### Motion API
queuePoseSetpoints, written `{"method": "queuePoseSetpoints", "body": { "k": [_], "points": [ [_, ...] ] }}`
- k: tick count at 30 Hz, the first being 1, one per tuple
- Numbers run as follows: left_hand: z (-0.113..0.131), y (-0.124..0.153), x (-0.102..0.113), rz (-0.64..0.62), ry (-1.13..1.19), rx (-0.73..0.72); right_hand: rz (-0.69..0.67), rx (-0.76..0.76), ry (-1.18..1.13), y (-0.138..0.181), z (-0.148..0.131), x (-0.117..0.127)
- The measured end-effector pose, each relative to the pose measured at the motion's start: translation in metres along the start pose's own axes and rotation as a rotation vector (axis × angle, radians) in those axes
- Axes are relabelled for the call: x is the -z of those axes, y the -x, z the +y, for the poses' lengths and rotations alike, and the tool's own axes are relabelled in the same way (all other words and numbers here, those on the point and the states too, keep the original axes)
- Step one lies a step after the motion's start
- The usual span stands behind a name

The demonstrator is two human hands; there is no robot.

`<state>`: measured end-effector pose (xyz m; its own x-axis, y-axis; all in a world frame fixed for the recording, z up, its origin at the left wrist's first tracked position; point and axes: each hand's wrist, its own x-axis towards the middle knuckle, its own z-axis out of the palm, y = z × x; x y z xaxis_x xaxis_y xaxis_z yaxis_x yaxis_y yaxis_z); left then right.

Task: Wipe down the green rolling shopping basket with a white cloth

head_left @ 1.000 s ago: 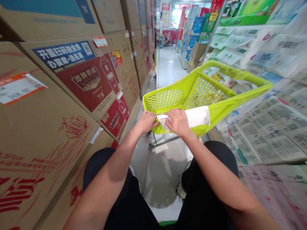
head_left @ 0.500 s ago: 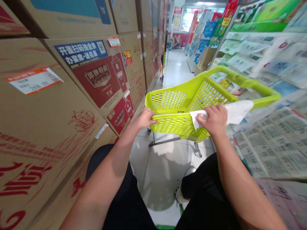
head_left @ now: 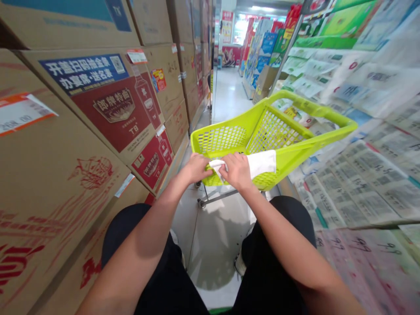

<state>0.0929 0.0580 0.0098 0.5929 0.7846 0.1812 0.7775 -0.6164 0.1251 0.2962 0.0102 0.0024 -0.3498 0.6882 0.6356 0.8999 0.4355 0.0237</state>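
Observation:
A lime-green plastic shopping cart basket [head_left: 229, 138] stands in the aisle in front of me. My left hand [head_left: 196, 168] is closed on the basket's near rim. Right beside it, my right hand [head_left: 236, 170] presses a white cloth [head_left: 262, 162] against the same rim, fingers closed over the cloth. The cloth's loose end trails to the right along the rim. My knees in black trousers show below.
Stacked brown cardboard cartons [head_left: 108, 109] with red labels and price tags wall the left side. Shelves of wrapped packages [head_left: 367, 144] line the right. A white tiled floor [head_left: 226, 92] runs down the narrow aisle toward more shelving far ahead.
My right hand slid the white cloth left along the rim from the right corner back to beside my left hand. The basket shifted slightly left in view.

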Motion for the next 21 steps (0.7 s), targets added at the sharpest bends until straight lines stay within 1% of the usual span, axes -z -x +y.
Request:
{"method": "queuePoseSetpoints", "body": {
  "k": [2, 5, 6, 8, 10, 11, 13, 16, 18, 19, 21],
  "points": [
    [-0.014, 0.001, -0.002, 0.026, 0.033, -0.005, 0.036, -0.037, 0.067, 0.001, 0.019, 0.005],
    [-0.037, 0.005, -0.003, 0.114, 0.083, -0.028, 0.117, -0.175, 0.213, 0.006, 0.069, 0.023],
    [-0.042, 0.007, -0.004, 0.152, 0.099, -0.025, 0.129, -0.198, 0.243, 0.008, 0.087, 0.030],
    [-0.045, 0.011, -0.003, 0.209, 0.124, 0.000, 0.170, -0.246, 0.287, 0.012, 0.117, 0.044],
    [-0.039, 0.014, -0.002, 0.222, 0.094, 0.040, 0.193, -0.276, 0.300, 0.016, 0.130, 0.052],
    [-0.033, 0.014, -0.001, 0.208, 0.058, 0.059, 0.193, -0.283, 0.297, 0.018, 0.130, 0.053],
    [-0.019, 0.014, 0.002, 0.160, -0.028, 0.084, 0.161, -0.270, 0.265, 0.020, 0.114, 0.052],
    [0.001, 0.013, 0.005, 0.086, -0.081, 0.076, 0.054, -0.176, 0.161, 0.018, 0.069, 0.042],
    [0.009, 0.013, 0.006, 0.056, -0.084, 0.053, -0.009, -0.098, 0.086, 0.016, 0.040, 0.035],
    [0.011, 0.013, 0.006, 0.051, -0.083, 0.041, -0.032, -0.073, 0.057, 0.015, 0.031, 0.033],
    [0.012, 0.012, 0.004, 0.051, -0.076, 0.029, -0.059, -0.046, 0.001, 0.013, 0.023, 0.032]
  ]
}}
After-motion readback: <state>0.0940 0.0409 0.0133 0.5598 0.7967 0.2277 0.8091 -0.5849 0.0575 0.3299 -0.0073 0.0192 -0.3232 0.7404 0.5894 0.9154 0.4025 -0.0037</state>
